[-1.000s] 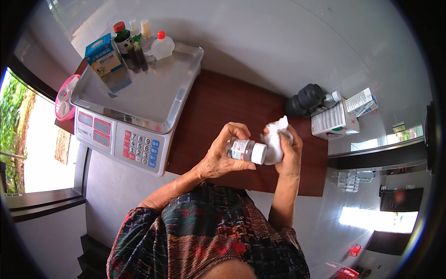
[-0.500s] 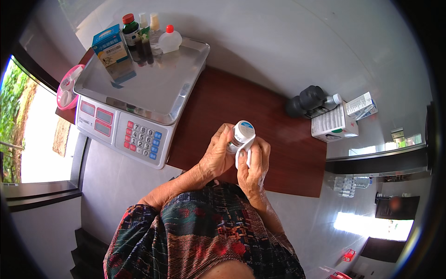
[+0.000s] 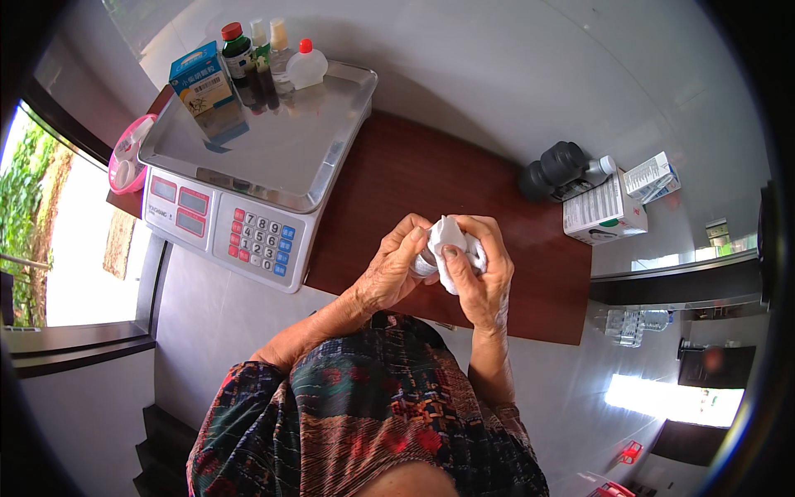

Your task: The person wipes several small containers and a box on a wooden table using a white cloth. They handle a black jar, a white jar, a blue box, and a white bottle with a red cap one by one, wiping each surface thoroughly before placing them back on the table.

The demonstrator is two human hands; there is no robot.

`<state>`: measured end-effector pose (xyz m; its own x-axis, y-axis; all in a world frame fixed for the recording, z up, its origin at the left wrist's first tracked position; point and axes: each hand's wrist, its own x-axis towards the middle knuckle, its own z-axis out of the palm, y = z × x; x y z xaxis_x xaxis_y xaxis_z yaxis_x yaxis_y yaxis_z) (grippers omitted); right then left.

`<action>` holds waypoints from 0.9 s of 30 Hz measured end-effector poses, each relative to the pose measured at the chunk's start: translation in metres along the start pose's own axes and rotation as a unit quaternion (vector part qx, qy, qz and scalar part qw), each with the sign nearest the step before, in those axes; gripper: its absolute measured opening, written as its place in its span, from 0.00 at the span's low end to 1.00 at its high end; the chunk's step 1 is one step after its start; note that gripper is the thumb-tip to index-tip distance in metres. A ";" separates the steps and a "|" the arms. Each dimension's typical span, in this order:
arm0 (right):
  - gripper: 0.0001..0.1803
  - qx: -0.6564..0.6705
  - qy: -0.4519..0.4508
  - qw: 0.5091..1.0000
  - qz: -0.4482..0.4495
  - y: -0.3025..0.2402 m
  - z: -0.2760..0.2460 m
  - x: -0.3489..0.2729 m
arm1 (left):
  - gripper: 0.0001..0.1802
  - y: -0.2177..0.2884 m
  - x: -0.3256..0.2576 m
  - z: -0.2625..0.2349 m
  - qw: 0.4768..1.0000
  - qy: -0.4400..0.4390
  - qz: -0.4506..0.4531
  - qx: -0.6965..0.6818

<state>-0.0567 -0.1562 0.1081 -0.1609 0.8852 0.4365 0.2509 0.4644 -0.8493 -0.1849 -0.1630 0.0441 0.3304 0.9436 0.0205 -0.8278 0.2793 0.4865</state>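
Note:
My left hand [image 3: 386, 272] is closed around a small bottle [image 3: 423, 265] in front of my body, above the table's near edge. In my right hand [image 3: 484, 277] is a bunched white cloth [image 3: 447, 235], pressed by thumb and fingers over the bottle's top. The cloth hides the cap, and my left fingers cover much of the bottle's side. Both hands meet at the bottle, closed and close together.
A dark red-brown table [image 3: 397, 178] carries a scale [image 3: 265, 157] with a blue box [image 3: 203, 79] and several bottles on its tray. At the right stand a black bottle [image 3: 556, 170] and a white carton [image 3: 603, 214]. A pink basket [image 3: 116, 178] sits left of the scale.
My right hand has risen slightly and shifted right, bringing the white cloth over the bottle's white cap, which showed before. My left hand keeps its hold on the bottle.

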 end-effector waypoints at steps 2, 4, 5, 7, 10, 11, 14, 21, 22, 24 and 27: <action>0.09 0.090 0.006 0.991 0.099 -0.002 -0.005 -0.001 | 0.15 0.000 -0.004 -0.006 0.999 -0.023 -0.013 0.020; 0.07 0.146 0.000 0.984 0.102 0.008 -0.010 -0.001 | 0.18 -0.002 -0.004 -0.010 0.999 -0.027 -0.014 0.036; 0.07 0.155 -0.006 0.980 0.122 0.010 -0.011 -0.001 | 0.20 -0.003 -0.003 -0.009 0.999 -0.031 -0.013 0.043; 0.08 0.313 0.027 0.926 0.211 0.013 -0.009 -0.002 | 0.22 -0.002 -0.005 -0.005 0.999 -0.026 -0.014 0.041; 0.14 0.418 0.036 0.881 0.219 0.007 -0.015 -0.004 | 0.21 0.001 -0.007 -0.003 0.998 -0.055 -0.012 0.030; 0.16 0.424 0.038 0.879 0.212 0.000 -0.013 -0.007 | 0.18 0.001 -0.009 -0.005 0.997 -0.069 -0.008 0.012; 0.17 0.197 -0.046 0.972 0.121 -0.009 -0.010 -0.014 | 0.16 -0.001 -0.012 -0.004 0.997 -0.078 0.020 0.018; 0.09 0.162 -0.044 0.976 0.138 -0.026 -0.009 -0.019 | 0.27 -0.002 -0.023 -0.011 0.993 -0.108 0.000 0.043; 0.09 0.170 -0.023 0.974 0.149 -0.027 -0.006 -0.024 | 0.28 -0.003 -0.024 -0.010 0.993 -0.116 0.002 0.027; 0.10 0.191 -0.008 0.970 0.150 -0.025 -0.003 -0.033 | 0.32 -0.005 -0.028 -0.011 0.993 -0.116 0.005 0.006; 0.10 0.137 0.001 0.986 0.093 -0.034 0.006 -0.039 | 0.32 -0.006 -0.031 -0.018 0.991 -0.129 -0.018 -0.012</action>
<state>-0.0651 -0.2064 0.1180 -0.1350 0.9547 0.2651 0.0093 0.2688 -0.9632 -0.1980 -0.1905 0.0246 0.4632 0.8565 0.2277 -0.8226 0.3198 0.4701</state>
